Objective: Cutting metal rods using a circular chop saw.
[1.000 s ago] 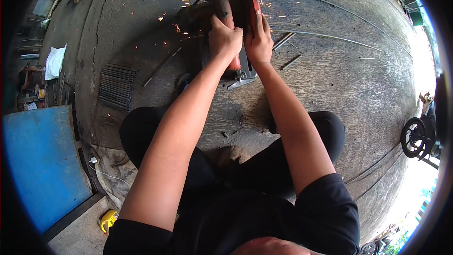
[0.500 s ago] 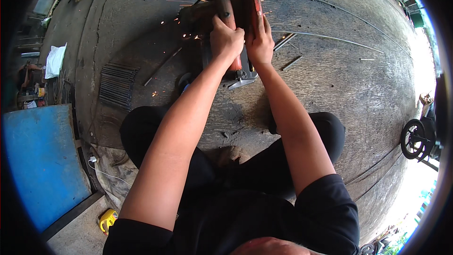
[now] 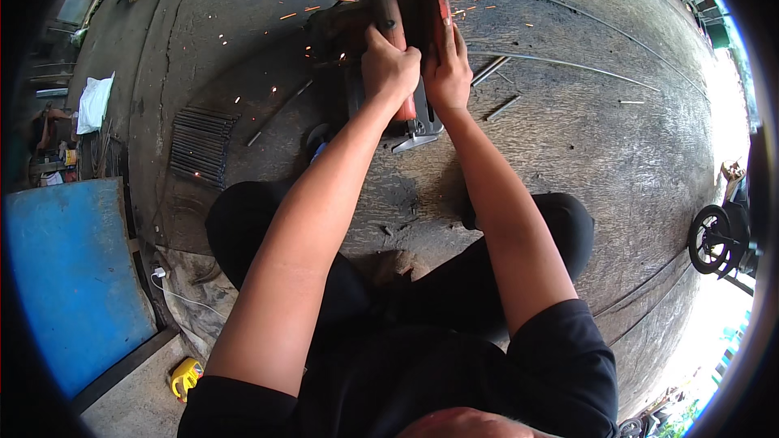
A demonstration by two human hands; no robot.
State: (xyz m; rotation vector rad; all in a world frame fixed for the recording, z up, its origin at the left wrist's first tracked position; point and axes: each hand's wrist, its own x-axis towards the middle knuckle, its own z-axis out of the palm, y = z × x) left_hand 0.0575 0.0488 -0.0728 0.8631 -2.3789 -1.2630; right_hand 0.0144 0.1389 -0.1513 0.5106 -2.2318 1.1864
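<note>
A chop saw [image 3: 345, 24] stands on the ground at the top middle, throwing orange sparks up and outward at its far side. My left hand [image 3: 390, 70] is closed round its red and black handle [image 3: 383, 2]. Just to the right, my right hand [image 3: 448, 79] clasps the near edge of the red round disc guard [image 3: 443, 10], fingers stretched up along it and thumb on the left side. Below the hands shows part of the saw's metal base [image 3: 418, 142]. Where the disc meets any workpiece is hidden behind the saw.
Cut rods [image 3: 200, 146] lie in a row at left, near a single loose rod [image 3: 280, 113]. Short metal pieces [image 3: 502, 108] and a long thin rod [image 3: 576, 69] are at right. A blue board [image 3: 77, 259] and yellow tape measure [image 3: 186, 379] sit at lower left.
Both hands keep the same hold and place on the saw. The sparks differ in spread, some now landing farther left near the cut rods.
</note>
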